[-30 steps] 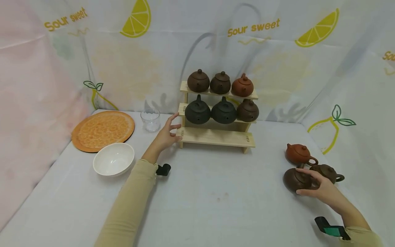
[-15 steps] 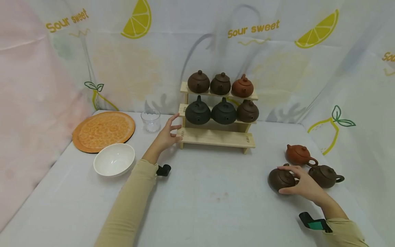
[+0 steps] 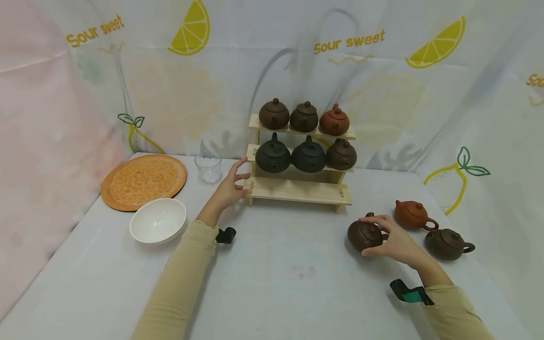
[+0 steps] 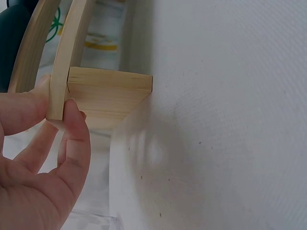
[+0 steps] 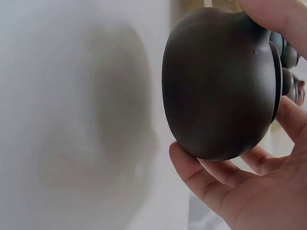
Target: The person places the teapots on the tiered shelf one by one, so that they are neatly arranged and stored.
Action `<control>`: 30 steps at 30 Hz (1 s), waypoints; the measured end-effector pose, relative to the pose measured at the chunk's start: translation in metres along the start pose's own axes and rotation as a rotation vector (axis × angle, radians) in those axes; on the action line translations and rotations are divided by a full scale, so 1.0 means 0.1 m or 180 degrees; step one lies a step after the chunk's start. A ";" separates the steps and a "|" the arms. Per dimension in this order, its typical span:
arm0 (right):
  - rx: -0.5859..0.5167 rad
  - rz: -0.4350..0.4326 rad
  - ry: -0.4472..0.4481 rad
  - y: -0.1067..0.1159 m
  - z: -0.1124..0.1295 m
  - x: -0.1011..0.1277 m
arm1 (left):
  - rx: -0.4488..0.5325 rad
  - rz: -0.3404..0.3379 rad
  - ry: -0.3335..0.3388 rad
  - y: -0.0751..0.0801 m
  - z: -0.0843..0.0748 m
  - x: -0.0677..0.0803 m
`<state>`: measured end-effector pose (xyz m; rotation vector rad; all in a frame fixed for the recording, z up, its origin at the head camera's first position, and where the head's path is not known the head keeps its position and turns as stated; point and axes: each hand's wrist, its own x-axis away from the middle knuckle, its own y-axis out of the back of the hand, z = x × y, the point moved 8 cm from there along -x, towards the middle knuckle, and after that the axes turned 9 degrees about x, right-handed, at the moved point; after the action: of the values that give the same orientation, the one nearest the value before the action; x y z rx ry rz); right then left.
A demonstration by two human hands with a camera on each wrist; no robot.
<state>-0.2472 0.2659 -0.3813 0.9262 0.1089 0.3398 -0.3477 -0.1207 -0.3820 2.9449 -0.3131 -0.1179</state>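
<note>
My right hand (image 3: 397,241) grips a dark brown teapot (image 3: 364,235) between thumb and fingers, right of the shelf's front. In the right wrist view the teapot (image 5: 218,86) hangs over the white cloth, its shadow beside it. My left hand (image 3: 227,189) pinches the left end of the lowest board (image 3: 297,190) of a three-step wooden rack. In the left wrist view, thumb and fingers lie on either side of that board's end (image 4: 60,91). Three brown and reddish teapots (image 3: 304,117) stand on the top step. On the middle step are two dark green-black teapots (image 3: 273,155) and a brown teapot (image 3: 341,155).
At the right lie a reddish teapot (image 3: 411,215) and a dark brown teapot (image 3: 448,244). Left of the rack stand a clear glass (image 3: 208,167), a white bowl (image 3: 158,221) and a round orange mat (image 3: 144,182). A printed cloth wall (image 3: 238,80) closes off the back.
My right hand has carried the dark brown teapot leftward from beside the other two teapots, toward the rack. The left hand stays on the board's end.
</note>
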 end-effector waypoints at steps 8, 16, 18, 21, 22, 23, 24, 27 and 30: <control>0.0068 -0.0018 0.0118 -0.06 0.18 -0.18 | -0.0046 -0.0036 -0.0011 0.00 0.01 -0.01; -0.0015 0.0025 0.0335 -0.12 0.43 -0.34 | -0.0048 -0.0035 -0.0014 0.00 0.00 0.00; -0.0032 0.0058 0.0367 -0.15 0.49 -0.38 | -0.0059 -0.0033 -0.0020 0.00 0.00 -0.01; -0.0033 0.0077 0.0435 -0.16 0.57 -0.45 | -0.0070 -0.0032 -0.0052 0.00 0.00 -0.01; -0.0041 0.0080 0.0455 -0.17 0.59 -0.48 | -0.0073 -0.0034 -0.0069 0.00 0.00 -0.01; -0.0043 0.0081 0.0472 -0.17 0.62 -0.50 | -0.0072 -0.0035 -0.0077 0.00 -0.01 -0.01; -0.0048 0.0085 0.0486 -0.17 0.65 -0.53 | -0.0060 -0.0032 -0.0083 0.00 -0.01 -0.01; -0.0116 0.0098 0.0523 -0.18 0.73 -0.60 | -0.0057 -0.0023 -0.0070 0.00 -0.01 -0.01; -0.0147 0.0114 0.0553 -0.20 0.80 -0.67 | -0.0068 -0.0025 -0.0052 0.01 -0.01 -0.01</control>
<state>-0.2866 0.1712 -0.3524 0.8526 0.2431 0.4543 -0.3490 -0.1209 -0.3812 2.9256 -0.3006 -0.1454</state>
